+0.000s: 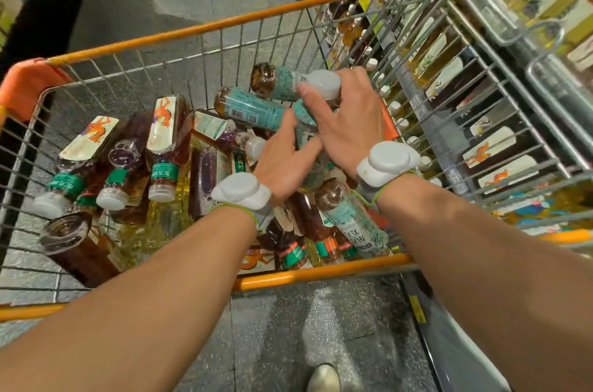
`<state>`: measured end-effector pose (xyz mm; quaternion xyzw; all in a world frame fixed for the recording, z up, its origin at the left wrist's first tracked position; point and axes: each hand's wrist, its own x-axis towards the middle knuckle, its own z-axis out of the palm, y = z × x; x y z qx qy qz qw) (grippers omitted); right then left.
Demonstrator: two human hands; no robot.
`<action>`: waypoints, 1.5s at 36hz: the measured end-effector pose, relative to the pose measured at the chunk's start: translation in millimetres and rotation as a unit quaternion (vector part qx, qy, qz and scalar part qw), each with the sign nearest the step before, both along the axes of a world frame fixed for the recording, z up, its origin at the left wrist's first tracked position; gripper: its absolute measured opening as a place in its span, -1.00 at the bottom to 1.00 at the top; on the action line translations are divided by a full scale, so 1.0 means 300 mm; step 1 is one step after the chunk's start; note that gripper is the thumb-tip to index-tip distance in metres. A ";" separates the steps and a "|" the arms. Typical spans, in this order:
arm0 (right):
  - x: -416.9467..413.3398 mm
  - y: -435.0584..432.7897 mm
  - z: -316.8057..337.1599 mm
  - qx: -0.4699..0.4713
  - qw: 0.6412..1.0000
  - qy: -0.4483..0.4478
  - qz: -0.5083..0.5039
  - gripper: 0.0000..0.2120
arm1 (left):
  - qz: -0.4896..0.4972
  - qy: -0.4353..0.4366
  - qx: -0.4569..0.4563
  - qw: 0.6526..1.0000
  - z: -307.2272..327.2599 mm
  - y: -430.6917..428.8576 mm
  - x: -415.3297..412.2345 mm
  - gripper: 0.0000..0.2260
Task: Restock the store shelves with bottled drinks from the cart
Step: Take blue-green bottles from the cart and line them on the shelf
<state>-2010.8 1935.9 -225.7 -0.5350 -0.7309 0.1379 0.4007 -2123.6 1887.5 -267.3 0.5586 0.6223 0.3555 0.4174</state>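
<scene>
Both arms reach down into a wire cart (199,32) with orange rims, full of lying bottled drinks. My right hand (349,122) grips a teal-labelled bottle of brown drink (279,80) by its white-capped end, lifted a little over the heap. My left hand (282,157) closes on a second teal-labelled bottle (250,107) just below it. Brown tea bottles with white-and-orange labels (163,141) and yellow drinks lie in the cart's left half. The store shelves (449,70) to the right hold rows of upright bottles.
The cart's raised grey wire flap (481,48) stands between the basket and the shelves on the right. A dark wall or fixture (38,6) rises at the far left. Grey speckled floor (288,327) lies below, with my shoe (322,378) on it.
</scene>
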 end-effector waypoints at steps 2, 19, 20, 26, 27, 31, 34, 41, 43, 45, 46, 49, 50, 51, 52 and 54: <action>0.003 0.003 -0.006 -0.010 1.000 -0.004 -0.002 -0.62 | 0.001 0.002 -0.006 1.000 -0.004 -0.001 0.004 -0.43; 0.012 0.025 -0.053 -0.265 0.925 -0.272 -0.002 -0.84 | 0.144 0.171 -0.092 0.970 -0.056 0.042 -0.025 -0.36; 0.013 0.021 -0.067 -0.292 0.906 -0.306 0.011 -0.81 | 0.144 0.179 -0.105 0.968 -0.062 0.043 -0.026 -0.33; 0.025 -0.002 -0.124 -0.419 0.815 -0.390 0.091 -0.75 | 0.128 0.169 -0.117 0.970 -0.062 0.038 -0.031 -0.26; 0.027 -0.010 -0.130 -0.438 0.803 -0.390 0.106 -0.75 | 0.127 0.167 -0.119 0.970 -0.062 0.038 -0.033 -0.25; 0.031 -0.029 -0.136 -0.455 0.781 -0.406 0.135 -0.75 | 0.118 0.167 -0.121 0.971 -0.063 0.036 -0.035 -0.24; 0.032 -0.036 -0.133 -0.448 0.778 -0.417 0.142 -0.76 | 0.115 0.171 -0.119 0.971 -0.061 0.039 -0.039 -0.24; 0.032 -0.047 -0.119 -0.432 0.784 -0.420 0.145 -0.80 | 0.119 0.181 -0.110 0.970 -0.065 0.039 -0.035 -0.33; 0.026 -0.037 -0.112 -0.428 0.793 -0.413 0.131 -0.77 | 0.123 0.179 -0.109 0.970 -0.067 0.038 -0.036 -0.32; 0.021 -0.016 -0.097 -0.400 0.814 -0.410 0.094 -0.71 | 0.126 0.183 -0.106 0.969 -0.071 0.040 -0.034 -0.30; 0.017 -0.007 -0.088 -0.373 0.836 -0.397 0.067 -0.66 | 0.130 0.186 -0.104 0.968 -0.072 0.040 -0.037 -0.30; 0.014 0.009 -0.068 -0.284 0.900 -0.330 0.002 -0.50 | 0.152 0.179 -0.092 0.968 -0.070 0.045 -0.041 -0.30; 0.013 0.009 -0.062 -0.250 0.916 -0.315 -0.016 -0.50 | 0.166 0.174 -0.086 0.967 -0.067 0.048 -0.047 -0.30; 0.012 0.012 -0.058 -0.216 0.930 -0.295 -0.036 -0.50 | 0.177 0.171 -0.082 0.966 -0.063 0.051 -0.053 -0.29; 0.009 0.013 -0.054 -0.184 0.943 -0.269 -0.059 -0.46 | 0.183 0.172 -0.080 0.965 -0.060 0.051 -0.058 -0.29; 0.008 0.020 -0.041 -0.130 0.966 -0.200 -0.097 -0.40 | 0.176 0.179 -0.078 0.965 -0.056 0.052 -0.056 -0.32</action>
